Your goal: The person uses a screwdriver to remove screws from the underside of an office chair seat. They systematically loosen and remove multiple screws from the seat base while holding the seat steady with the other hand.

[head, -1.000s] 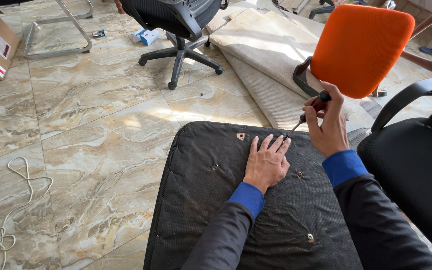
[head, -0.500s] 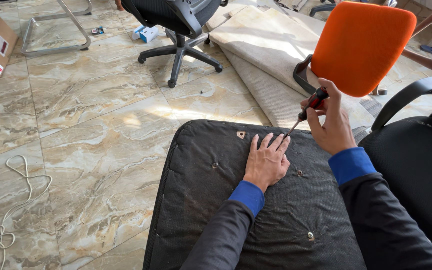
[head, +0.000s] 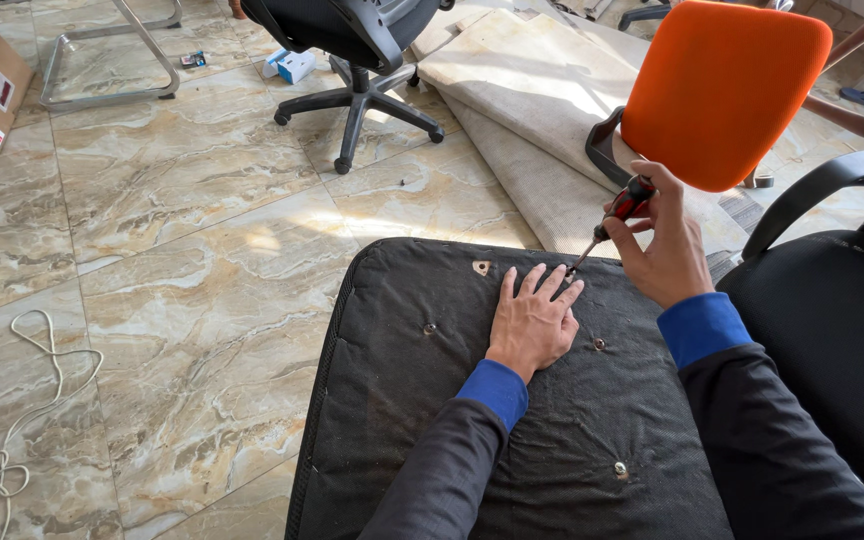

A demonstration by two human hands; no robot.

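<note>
Left hand (head: 534, 322) flat, fingers spread, on black seat cushion underside (head: 402, 420); right hand (head: 664, 245) gripping red-handled screwdriver (head: 612, 218), tip near fingertips.

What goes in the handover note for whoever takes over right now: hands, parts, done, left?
Left hand: flat, palm down on the black seat underside, holding nothing.
Right hand: fingers closed on a red-handled screwdriver, tip angled down just past the left fingertips.
Done: cannot tell which fasteners are tightened.
Left: one torn mounting hole near the far edge looks empty; metal fasteners show at three other spots.
Orange chair back stands behind.
</note>
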